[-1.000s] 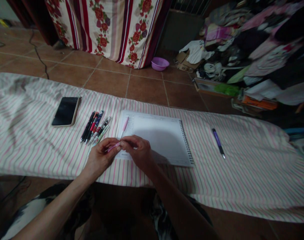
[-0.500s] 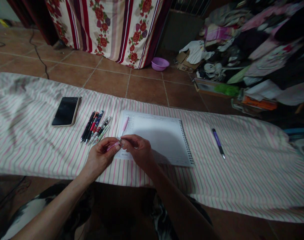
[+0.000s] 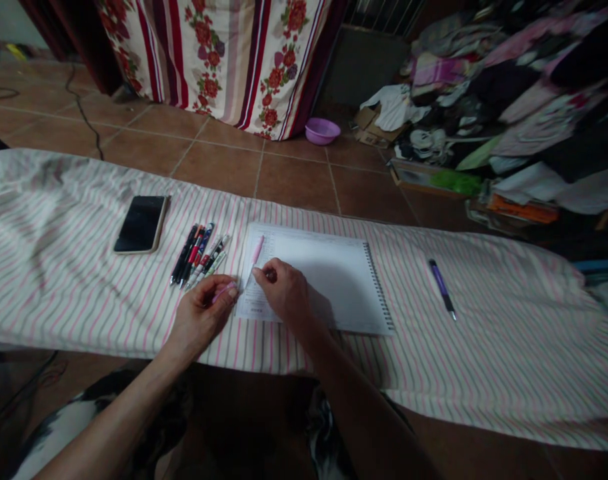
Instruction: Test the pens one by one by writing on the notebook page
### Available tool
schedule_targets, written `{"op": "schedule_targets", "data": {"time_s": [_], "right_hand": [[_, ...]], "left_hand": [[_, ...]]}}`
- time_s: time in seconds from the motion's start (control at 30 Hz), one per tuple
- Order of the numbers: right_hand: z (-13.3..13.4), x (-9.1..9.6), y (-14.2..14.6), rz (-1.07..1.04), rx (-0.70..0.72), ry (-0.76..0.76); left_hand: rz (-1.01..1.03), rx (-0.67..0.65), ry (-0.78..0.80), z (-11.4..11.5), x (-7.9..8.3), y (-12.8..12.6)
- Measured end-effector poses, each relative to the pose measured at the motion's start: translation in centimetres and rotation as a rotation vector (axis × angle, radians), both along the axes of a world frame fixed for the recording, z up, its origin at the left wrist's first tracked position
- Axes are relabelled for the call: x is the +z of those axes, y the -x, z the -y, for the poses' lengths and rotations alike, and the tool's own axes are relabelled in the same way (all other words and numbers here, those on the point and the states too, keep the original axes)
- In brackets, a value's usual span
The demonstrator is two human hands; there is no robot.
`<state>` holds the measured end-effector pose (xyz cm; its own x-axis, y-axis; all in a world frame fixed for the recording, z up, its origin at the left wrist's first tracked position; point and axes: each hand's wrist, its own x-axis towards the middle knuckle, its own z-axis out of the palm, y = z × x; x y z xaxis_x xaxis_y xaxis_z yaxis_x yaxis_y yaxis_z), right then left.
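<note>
My left hand (image 3: 203,319) is closed on a short pink pen part (image 3: 224,292) just left of the spiral notebook (image 3: 329,283). My right hand (image 3: 284,293) rests on the notebook's left page, fingers pinched near the lower end of a second pink pen piece (image 3: 257,252) that lies on the page; what the pinch holds is too small to make out. A row of several pens (image 3: 198,255) lies left of the notebook on the striped cloth (image 3: 484,347).
A black phone (image 3: 141,223) lies on the cloth at the left. A purple pen (image 3: 443,288) lies alone right of the notebook. Beyond are tiled floor, a floral curtain (image 3: 234,53), a purple bowl (image 3: 321,130) and a heap of clothes (image 3: 509,100) at the right.
My hands were together at the pink pen; now they are apart. The right hand has moved up onto the notebook page, and the left keeps the pink part.
</note>
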<state>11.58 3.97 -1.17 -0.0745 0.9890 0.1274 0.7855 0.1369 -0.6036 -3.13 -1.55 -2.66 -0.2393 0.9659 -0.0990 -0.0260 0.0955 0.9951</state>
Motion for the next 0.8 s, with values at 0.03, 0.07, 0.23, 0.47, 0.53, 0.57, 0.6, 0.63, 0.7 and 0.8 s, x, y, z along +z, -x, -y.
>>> {"op": "schedule_targets", "data": {"time_s": [0.03, 0.07, 0.23, 0.47, 0.53, 0.57, 0.6, 0.63, 0.7, 0.8], "right_hand": [[-0.1, 0.0, 0.2, 0.057, -0.015, -0.005], [-0.2, 0.1, 0.3, 0.113, -0.03, -0.011], [-0.5, 0.3, 1.3, 0.317, -0.072, 0.014], [-1.2, 0.7, 2.5, 0.406, -0.1, 0.109], [-1.4, 0.8, 2.6, 0.407, -0.121, 0.143], [-1.5, 0.8, 2.5, 0.405, -0.126, 0.157], [-1.6, 0.8, 2.5, 0.401, -0.124, 0.167], [-1.7, 0.8, 2.4, 0.398, -0.119, 0.173], [-1.7, 0.8, 2.2, 0.39, -0.099, 0.168], [-1.5, 0.7, 2.1, 0.369, -0.093, 0.142]], "left_hand": [[0.009, -0.001, 0.005, 0.0, 0.0, 0.0], [0.022, -0.002, 0.011, 0.0, 0.0, 0.1], [0.071, -0.019, 0.028, 0.0, 0.1, 0.2], [0.079, -0.037, 0.038, 0.0, 0.4, 0.3], [0.084, -0.04, 0.042, 0.0, 0.4, 0.4], [0.086, -0.044, 0.045, -0.1, 0.4, 0.5], [0.088, -0.047, 0.046, -0.1, 0.4, 0.6], [0.089, -0.052, 0.046, -0.2, 0.4, 0.7], [0.089, -0.063, 0.053, -0.3, 0.5, 0.7], [0.076, -0.083, 0.069, -0.4, 0.9, 0.5]]}}
